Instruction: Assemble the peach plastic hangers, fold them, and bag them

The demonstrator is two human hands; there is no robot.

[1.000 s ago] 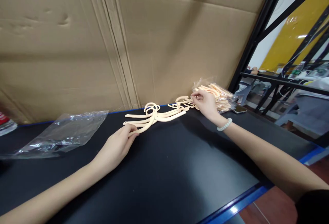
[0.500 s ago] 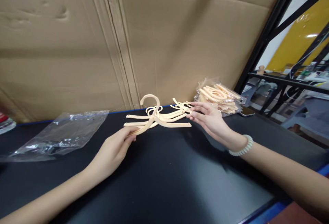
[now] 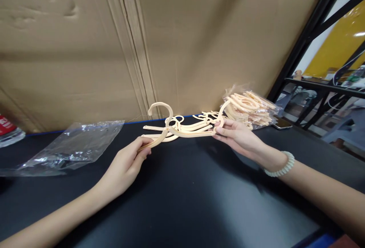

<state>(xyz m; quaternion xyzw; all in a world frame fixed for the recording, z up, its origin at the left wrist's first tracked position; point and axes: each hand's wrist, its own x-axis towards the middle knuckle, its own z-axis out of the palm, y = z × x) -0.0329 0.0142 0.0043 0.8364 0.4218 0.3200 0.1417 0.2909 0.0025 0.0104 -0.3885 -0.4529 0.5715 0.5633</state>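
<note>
My left hand (image 3: 128, 162) is closed on the left arm of a cream plastic clothes hanger (image 3: 189, 133), whose hook points up and curls left. Between the fingertips of my right hand (image 3: 241, 136) is a curved cream plastic piece (image 3: 222, 113). Its lower end meets the tip of the hanger's right arm; whether the two are joined I cannot tell. Behind the held hanger, several more cream hangers (image 3: 196, 127) lie on the black table (image 3: 171, 202). A small pile of curved pieces (image 3: 207, 116) lies just beyond, partly hidden by my right hand.
At the back right sits a clear bag full of cream plastic parts (image 3: 251, 107), with a phone-like flat object (image 3: 282, 124) beside it. A crumpled clear bag (image 3: 82, 141) and a red-labelled bottle (image 3: 8, 132) are on the left. Cardboard (image 3: 199, 43) walls the back; a black rack (image 3: 306, 45) stands right.
My right hand has brought a curved piece from the small pile up to the tip of the hanger's right arm. My left hand keeps its hold; the hanger has shifted slightly.
</note>
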